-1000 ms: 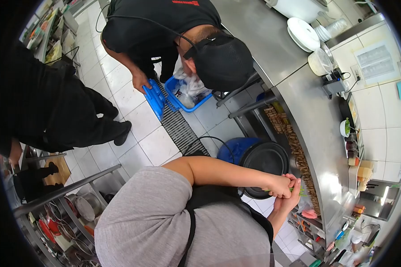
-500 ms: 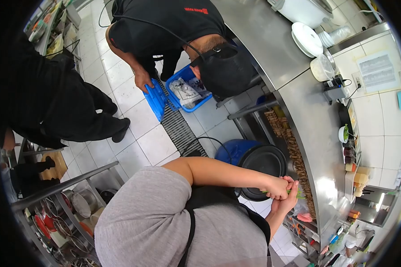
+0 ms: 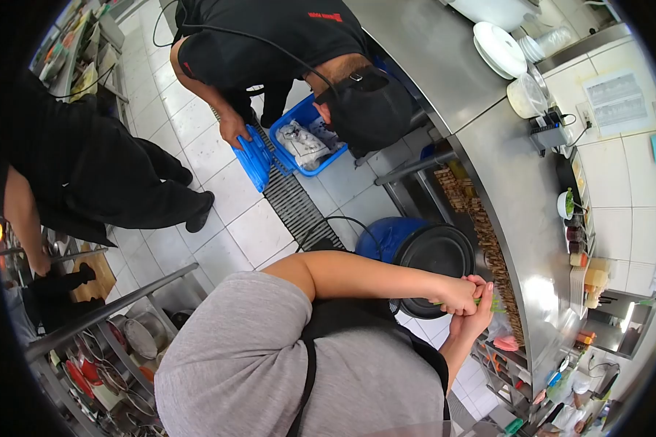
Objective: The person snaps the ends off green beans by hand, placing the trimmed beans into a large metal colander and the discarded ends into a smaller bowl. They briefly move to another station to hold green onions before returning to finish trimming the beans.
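Observation:
My left hand (image 3: 459, 297) and my right hand (image 3: 478, 315) are together at the end of my outstretched arms, just short of the steel counter's edge. Both are closed around some thin green stems (image 3: 497, 306), which look like herb sprigs; their tips poke out on the counter side and a bit shows on the near side. Fingers overlap, so much of the bunch is hidden. Under and beyond my left forearm stands a blue barrel (image 3: 393, 246) with a black lid (image 3: 436, 264).
A steel counter (image 3: 503, 175) curves along the right, with stacked brown pieces (image 3: 481, 233) on a shelf below. A bent-over person (image 3: 277, 44) holds a blue lid (image 3: 254, 164) beside a blue bin (image 3: 321, 172). Another person (image 3: 116, 175) stands left. A pot rack (image 3: 109, 309) is behind me.
The view has shifted slightly. My hands stay clasped on the green stems with little movement. The left person's forearm now shows lower down at the left edge.

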Motion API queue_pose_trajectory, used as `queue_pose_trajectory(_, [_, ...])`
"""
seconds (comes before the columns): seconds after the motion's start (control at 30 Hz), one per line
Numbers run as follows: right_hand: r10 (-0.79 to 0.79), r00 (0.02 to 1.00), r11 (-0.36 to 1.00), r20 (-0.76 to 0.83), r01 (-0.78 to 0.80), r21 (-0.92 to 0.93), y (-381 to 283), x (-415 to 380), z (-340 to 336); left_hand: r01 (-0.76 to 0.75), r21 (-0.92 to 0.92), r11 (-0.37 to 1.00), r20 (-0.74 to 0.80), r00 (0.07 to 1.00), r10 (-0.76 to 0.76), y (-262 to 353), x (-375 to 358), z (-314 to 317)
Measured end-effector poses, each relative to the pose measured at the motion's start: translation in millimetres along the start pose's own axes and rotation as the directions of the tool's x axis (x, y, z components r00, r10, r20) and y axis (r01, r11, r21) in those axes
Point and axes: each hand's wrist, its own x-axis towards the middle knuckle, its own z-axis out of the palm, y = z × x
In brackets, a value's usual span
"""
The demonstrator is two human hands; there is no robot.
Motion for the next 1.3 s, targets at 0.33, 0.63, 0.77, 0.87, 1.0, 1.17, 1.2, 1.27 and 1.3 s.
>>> queue_pose_trajectory(0.33, [-0.014,1.000,1.000,-0.022,0.014,0.011,0.7,-4.1,-7.7,0.000,-0.062,0.998,0.024,1.000,0.002,-0.3,2.1,6.1])
queue_pose_trajectory(0.63, [-0.019,0.999,1.000,-0.029,0.019,-0.013,0.9,-1.0,-13.7,0.014,-0.048,0.999,0.002,1.000,-0.014,-0.2,5.2,8.3])
queue_pose_trajectory(0.77, [0.007,0.998,1.000,-0.066,-0.006,0.002,-4.6,0.3,-7.0,-0.010,-0.078,0.997,0.005,1.000,0.010,3.6,5.3,7.2])
queue_pose_trajectory(0.87, [0.010,0.999,1.000,-0.044,-0.010,-0.011,-5.6,3.0,-6.1,-0.036,-0.120,0.992,0.027,0.999,0.040,16.7,-8.6,2.0])
queue_pose_trajectory(1.0, [0.024,0.999,0.999,-0.043,-0.025,-0.030,-8.8,3.1,6.2,-0.076,-0.163,0.984,0.044,0.995,0.084,19.7,-17.1,-2.5])
queue_pose_trajectory(1.17, [0.033,0.999,0.999,-0.009,-0.034,-0.042,-8.1,8.2,7.3,-0.096,-0.086,0.992,-0.038,0.995,0.093,3.7,7.2,-3.0])
queue_pose_trajectory(1.2, [0.019,1.000,0.998,-0.007,-0.019,-0.052,-7.8,9.0,7.3,-0.091,-0.082,0.993,-0.058,0.995,0.086,4.7,9.0,-1.5])
queue_pose_trajectory(1.27, [0.010,1.000,0.998,0.003,-0.010,-0.064,-8.9,8.5,9.4,-0.117,-0.039,0.992,-0.014,0.993,0.117,11.0,1.1,-7.7])
queue_pose_trajectory(1.3, [0.002,1.000,0.997,0.008,-0.001,-0.074,-9.4,8.0,9.8,-0.142,0.002,0.990,0.034,0.989,0.141,14.5,-3.4,-9.3])
